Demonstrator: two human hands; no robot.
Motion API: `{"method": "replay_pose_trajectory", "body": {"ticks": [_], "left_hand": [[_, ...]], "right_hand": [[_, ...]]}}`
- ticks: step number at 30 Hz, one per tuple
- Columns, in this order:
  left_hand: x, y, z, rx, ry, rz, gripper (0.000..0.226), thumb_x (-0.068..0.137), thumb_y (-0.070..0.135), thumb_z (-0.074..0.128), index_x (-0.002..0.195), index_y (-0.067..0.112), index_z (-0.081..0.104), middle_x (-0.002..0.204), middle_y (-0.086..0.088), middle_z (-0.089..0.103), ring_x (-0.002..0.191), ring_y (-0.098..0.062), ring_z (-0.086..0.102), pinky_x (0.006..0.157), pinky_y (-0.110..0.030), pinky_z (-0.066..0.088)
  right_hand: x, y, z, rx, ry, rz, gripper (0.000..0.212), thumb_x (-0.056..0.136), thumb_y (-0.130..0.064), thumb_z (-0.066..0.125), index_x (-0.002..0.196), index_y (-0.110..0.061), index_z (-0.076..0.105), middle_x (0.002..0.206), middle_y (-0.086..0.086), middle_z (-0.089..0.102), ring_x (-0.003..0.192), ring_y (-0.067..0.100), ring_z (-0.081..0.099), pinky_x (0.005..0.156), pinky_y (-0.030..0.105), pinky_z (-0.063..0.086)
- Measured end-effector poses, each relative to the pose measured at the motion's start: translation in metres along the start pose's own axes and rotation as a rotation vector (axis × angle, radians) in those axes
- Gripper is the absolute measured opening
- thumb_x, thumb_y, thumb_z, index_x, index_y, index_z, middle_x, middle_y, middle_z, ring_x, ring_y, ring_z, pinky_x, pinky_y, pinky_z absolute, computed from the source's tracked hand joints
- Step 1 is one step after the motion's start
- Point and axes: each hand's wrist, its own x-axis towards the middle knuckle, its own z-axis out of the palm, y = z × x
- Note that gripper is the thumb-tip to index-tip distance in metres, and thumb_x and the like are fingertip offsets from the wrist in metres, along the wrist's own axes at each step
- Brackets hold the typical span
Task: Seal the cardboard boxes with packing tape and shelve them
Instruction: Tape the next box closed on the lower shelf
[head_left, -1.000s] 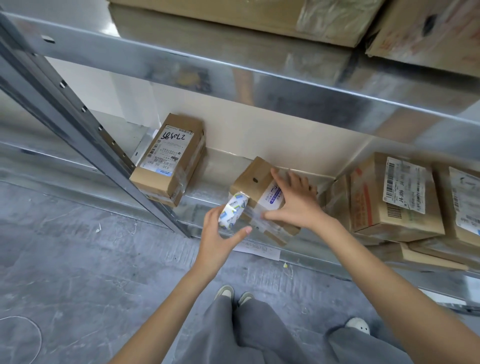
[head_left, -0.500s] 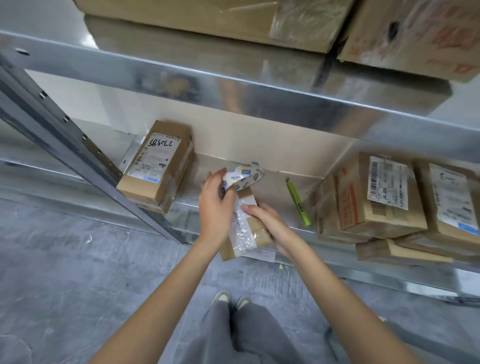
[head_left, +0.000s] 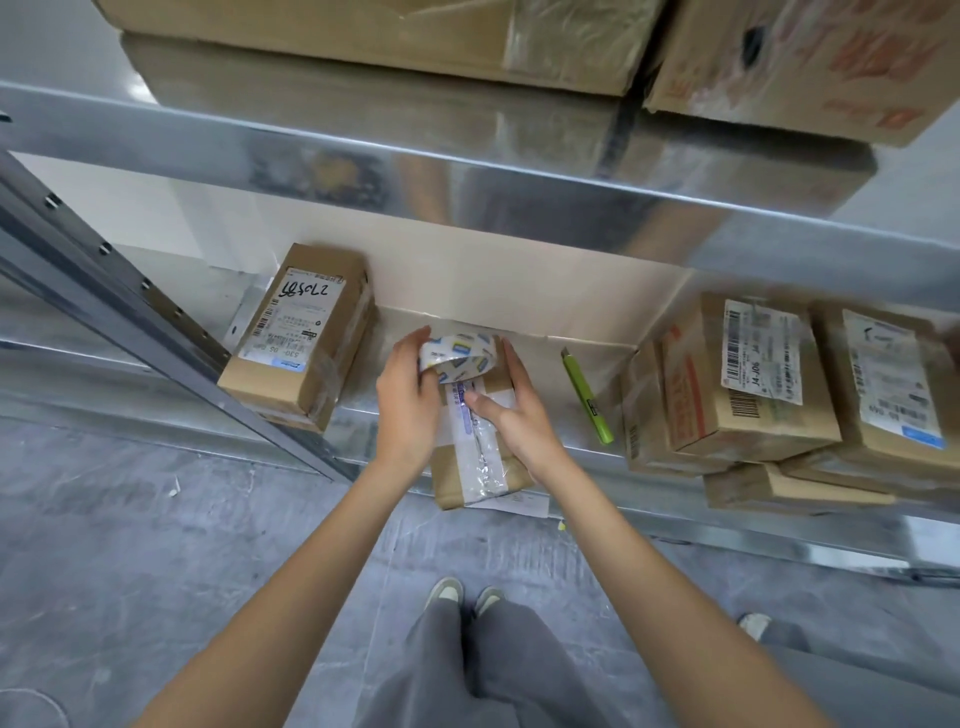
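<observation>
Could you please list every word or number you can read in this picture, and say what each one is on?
"270585", handwritten and upside down: label on the left box.
"J4-J06": label on the right box.
Red print on that box's side: blurred.
Tape roll print, barcodes, small label print, top-shelf box red markings: unreadable.

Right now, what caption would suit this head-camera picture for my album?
At a metal shelf, the left hand holds a tape roll over a small cardboard box while the right hand presses the tape down.

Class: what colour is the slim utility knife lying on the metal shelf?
Bright lime green slim utility knife, head view.
</observation>
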Motion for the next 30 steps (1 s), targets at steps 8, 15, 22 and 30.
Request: {"method": "replay_pose_trajectory", "body": {"ticks": [8, 15, 22, 30], "left_hand": [[-0.010, -0.002, -0.038, 0.217, 0.025, 0.059, 0.027, 0.088, -0.013, 0.039, 0.105, 0.003, 0.053, 0.101, -0.009, 0.058, 0.088, -0.026, 0.055, 0.073, -0.029, 0.043], [-0.006, -0.008, -0.047, 0.521, 0.065, 0.080, 0.032, 0.081, -0.020, 0.039, 0.101, 0.003, 0.049, 0.097, -0.014, 0.049, 0.073, -0.033, 0.048, 0.058, -0.040, 0.035], [-0.005, -0.018, -0.050, 0.568, 0.096, 0.126, 0.036, 0.075, -0.025, 0.037, 0.095, 0.003, 0.047, 0.089, -0.013, 0.046, 0.069, -0.027, 0.038, 0.057, -0.036, 0.028], [-0.004, -0.041, -0.044, 0.549, 0.046, 0.043, 0.035, 0.079, -0.023, 0.038, 0.100, 0.002, 0.048, 0.097, -0.016, 0.048, 0.073, -0.029, 0.044, 0.060, -0.038, 0.036]], "right_hand": [[-0.001, 0.003, 0.001, 0.010, -0.001, -0.010, 0.082, 0.089, -0.018, 0.069, 0.155, -0.027, 0.019, 0.140, -0.026, 0.030, 0.127, -0.008, 0.031, 0.080, -0.011, 0.024], [-0.003, 0.001, 0.000, -0.013, -0.014, -0.010, 0.081, 0.090, -0.022, 0.069, 0.154, -0.032, 0.020, 0.153, -0.019, 0.028, 0.128, -0.008, 0.027, 0.092, 0.000, 0.024], [-0.004, -0.002, 0.000, -0.012, -0.015, -0.006, 0.082, 0.089, -0.025, 0.069, 0.154, -0.033, 0.019, 0.156, -0.016, 0.026, 0.136, -0.002, 0.026, 0.102, 0.013, 0.023], [-0.001, -0.001, 0.000, -0.015, -0.001, 0.006, 0.083, 0.089, -0.026, 0.070, 0.154, -0.032, 0.020, 0.157, -0.014, 0.025, 0.143, 0.006, 0.025, 0.105, 0.016, 0.023]]}}
